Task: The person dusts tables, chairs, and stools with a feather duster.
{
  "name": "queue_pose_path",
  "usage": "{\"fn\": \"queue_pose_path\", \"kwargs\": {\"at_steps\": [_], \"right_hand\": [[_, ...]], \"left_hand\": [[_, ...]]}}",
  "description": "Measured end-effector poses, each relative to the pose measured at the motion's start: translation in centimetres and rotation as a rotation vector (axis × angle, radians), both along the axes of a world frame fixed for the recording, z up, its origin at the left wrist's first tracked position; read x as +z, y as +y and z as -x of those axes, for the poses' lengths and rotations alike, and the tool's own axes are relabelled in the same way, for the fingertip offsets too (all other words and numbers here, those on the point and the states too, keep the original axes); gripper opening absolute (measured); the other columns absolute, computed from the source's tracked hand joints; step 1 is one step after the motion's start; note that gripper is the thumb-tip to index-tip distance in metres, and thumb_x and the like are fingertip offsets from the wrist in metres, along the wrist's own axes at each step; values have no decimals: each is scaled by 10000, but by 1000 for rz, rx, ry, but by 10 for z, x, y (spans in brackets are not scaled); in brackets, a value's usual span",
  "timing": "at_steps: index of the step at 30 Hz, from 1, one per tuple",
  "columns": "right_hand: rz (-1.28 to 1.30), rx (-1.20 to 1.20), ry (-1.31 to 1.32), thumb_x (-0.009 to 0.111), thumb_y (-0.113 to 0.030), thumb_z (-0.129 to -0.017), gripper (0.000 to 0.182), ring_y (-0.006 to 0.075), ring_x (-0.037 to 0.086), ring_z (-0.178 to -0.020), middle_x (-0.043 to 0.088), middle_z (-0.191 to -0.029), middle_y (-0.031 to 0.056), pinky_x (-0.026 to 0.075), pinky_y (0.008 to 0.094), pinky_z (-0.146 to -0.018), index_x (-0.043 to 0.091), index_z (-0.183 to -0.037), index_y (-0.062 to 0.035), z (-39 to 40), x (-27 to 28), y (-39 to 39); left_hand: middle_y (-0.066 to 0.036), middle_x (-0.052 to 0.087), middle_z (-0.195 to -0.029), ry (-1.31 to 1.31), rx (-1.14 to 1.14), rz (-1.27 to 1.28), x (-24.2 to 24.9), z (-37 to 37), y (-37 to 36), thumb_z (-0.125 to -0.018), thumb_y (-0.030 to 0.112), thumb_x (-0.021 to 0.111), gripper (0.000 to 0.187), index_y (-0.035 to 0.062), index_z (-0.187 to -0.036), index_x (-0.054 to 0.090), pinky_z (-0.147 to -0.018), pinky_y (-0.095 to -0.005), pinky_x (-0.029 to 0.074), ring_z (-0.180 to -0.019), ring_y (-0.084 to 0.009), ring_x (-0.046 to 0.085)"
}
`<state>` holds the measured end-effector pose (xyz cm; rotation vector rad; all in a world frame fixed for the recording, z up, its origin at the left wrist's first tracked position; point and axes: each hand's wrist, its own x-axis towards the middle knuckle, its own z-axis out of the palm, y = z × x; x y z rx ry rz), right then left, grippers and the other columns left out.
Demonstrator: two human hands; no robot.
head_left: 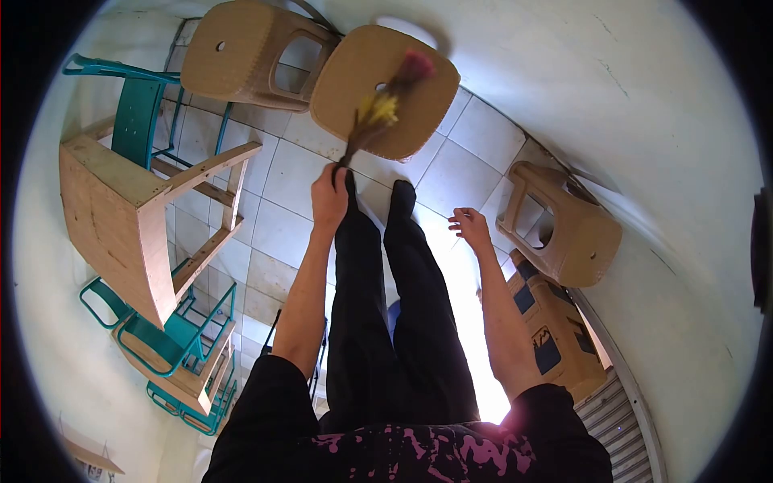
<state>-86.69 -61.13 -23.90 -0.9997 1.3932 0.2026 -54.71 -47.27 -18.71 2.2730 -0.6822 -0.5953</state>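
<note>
My left hand (328,196) is closed around the dark handle end of a feather duster (372,121), blurred by motion, with brown, yellow and pinkish-red tufts. It reaches up over the seat of a brown plastic stool (342,92), and its red tip overlaps the far half of that seat. Off to the right, my right hand (473,226) hangs in the air with loosely bent fingers apart and nothing in them. The nearest thing to it is another brown stool (564,229) by the right wall.
A third brown stool (233,56) stands at the upper left, against the first. Along the left are a wooden table (113,217) and green metal chairs (161,342). A brown plastic piece of furniture (555,338) stands at the right wall. White tiles (282,189) cover the floor.
</note>
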Motion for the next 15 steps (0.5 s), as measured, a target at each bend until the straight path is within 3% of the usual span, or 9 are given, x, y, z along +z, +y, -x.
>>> {"fn": "queue_pose_path", "kwargs": {"at_steps": [4, 10, 15], "right_hand": [[-7, 30, 30, 579, -341, -972, 431, 216, 715, -874, 723, -1024, 132, 543, 314, -715, 586, -1212, 16, -3, 4, -5], [-2, 27, 31, 575, -338, -974, 429, 218, 716, -872, 723, -1025, 132, 540, 312, -713, 586, -1212, 18, -4, 7, -7], [11, 5, 25, 585, -327, -970, 413, 213, 716, -835, 724, -990, 136, 542, 314, -685, 593, -1185, 25, -1, 6, -4]], "left_hand": [[-256, 662, -833, 107, 136, -74, -1, -2, -16, -1007, 255, 511, 310, -30, -1049, 625, -670, -442, 501, -781, -440, 648], [-256, 656, -812, -2, -275, -30, 8, -7, -37, -992, 264, 531, 268, 23, -1050, 632, -647, -511, 485, -776, -468, 625], [-248, 653, -798, 25, 7, -35, -7, -10, -48, -996, 289, 515, 290, 18, -1003, 620, -681, -522, 484, -771, -472, 617]]}}
